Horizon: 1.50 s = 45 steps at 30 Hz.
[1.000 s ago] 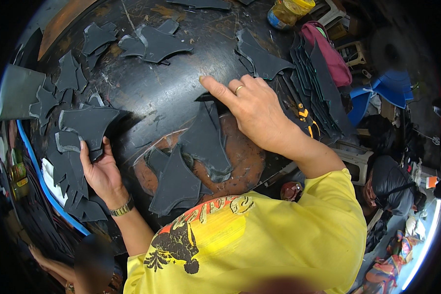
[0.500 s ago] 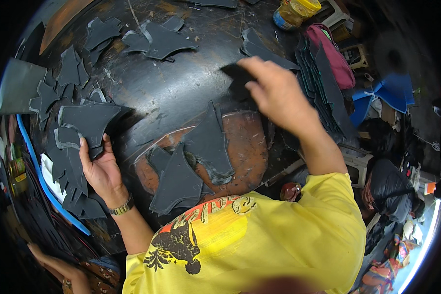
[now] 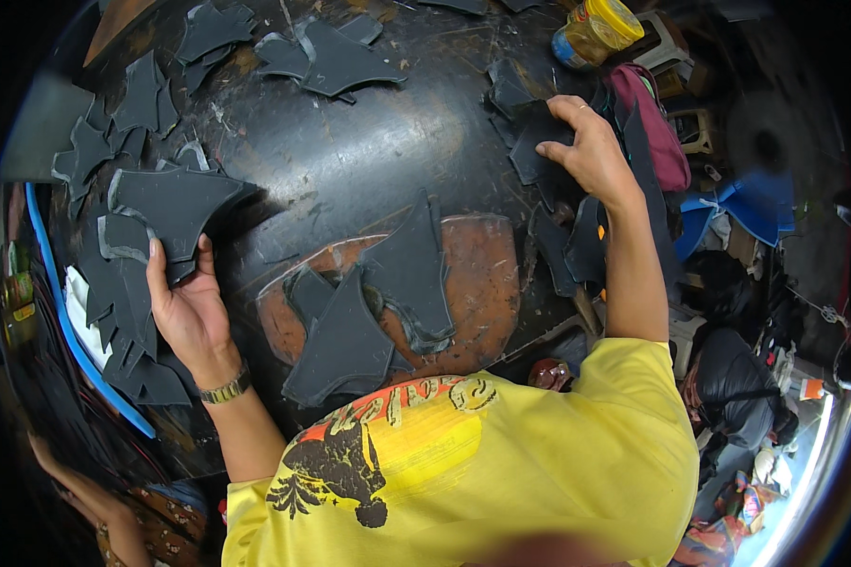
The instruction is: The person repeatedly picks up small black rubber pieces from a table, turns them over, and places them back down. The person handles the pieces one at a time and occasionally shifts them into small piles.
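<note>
My left hand grips the lower edge of a small stack of dark grey cut-out pieces with pale edges, thumb on top. The stack is at the left of the dark table, over more such pieces. At the right, my right hand is open, thumb and fingers curved apart over a dark cut piece. That piece lies among others, and part of it is hidden by the hand. Between my hands, several larger dark pieces overlap on a reddish-brown board.
More cut pieces lie along the far side of the table. A yellow-lidded jar and a maroon bag are at the far right. A blue strip runs down the left edge. Another person's arm shows at lower left.
My right hand has moved right from over the table with a dark piece, and its fingers are now apart over the pieces at the right. My left hand has hardly moved.
</note>
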{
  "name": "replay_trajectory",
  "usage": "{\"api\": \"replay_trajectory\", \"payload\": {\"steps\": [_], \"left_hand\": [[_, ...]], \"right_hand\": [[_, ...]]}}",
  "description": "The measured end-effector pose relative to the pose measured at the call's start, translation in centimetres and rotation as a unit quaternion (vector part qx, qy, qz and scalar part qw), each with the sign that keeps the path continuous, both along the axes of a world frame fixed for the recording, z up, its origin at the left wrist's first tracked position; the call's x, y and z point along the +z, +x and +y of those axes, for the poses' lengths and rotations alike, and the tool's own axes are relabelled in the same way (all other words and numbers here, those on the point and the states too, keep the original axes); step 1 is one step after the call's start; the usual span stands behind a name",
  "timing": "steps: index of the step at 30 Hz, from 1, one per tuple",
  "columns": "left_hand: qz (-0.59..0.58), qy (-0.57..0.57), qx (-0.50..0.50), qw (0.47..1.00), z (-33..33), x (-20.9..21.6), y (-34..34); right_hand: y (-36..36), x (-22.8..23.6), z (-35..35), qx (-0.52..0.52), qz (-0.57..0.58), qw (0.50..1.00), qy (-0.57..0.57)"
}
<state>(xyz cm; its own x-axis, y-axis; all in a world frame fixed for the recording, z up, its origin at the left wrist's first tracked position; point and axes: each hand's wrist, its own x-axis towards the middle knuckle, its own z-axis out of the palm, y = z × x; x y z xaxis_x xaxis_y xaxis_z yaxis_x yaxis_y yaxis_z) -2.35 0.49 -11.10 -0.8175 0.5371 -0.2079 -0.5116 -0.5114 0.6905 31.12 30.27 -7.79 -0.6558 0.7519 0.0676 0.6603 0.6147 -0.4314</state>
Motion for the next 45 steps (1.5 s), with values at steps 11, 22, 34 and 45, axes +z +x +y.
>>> {"api": "replay_trajectory", "payload": {"steps": [11,22,34,45], "left_hand": [[-0.003,0.012,-0.005,1.0,-0.1,-0.2,0.0],[-0.031,-0.041,0.047,0.998,0.9,0.9,1.1],[-0.019,-0.006,0.031,0.999,0.8,0.9,1.5],[-0.027,-0.025,0.032,0.999,0.9,1.3,1.7]], "right_hand": [[3.4,0.9,1.1,-0.065,0.287,0.894,-0.338],[-0.9,0.3,0.7,-0.057,0.027,0.983,-0.174],[-3.5,1.7,1.6,0.023,0.038,0.987,-0.153],[-22.3,0.3,11.9,0.008,0.438,0.766,-0.471]]}}
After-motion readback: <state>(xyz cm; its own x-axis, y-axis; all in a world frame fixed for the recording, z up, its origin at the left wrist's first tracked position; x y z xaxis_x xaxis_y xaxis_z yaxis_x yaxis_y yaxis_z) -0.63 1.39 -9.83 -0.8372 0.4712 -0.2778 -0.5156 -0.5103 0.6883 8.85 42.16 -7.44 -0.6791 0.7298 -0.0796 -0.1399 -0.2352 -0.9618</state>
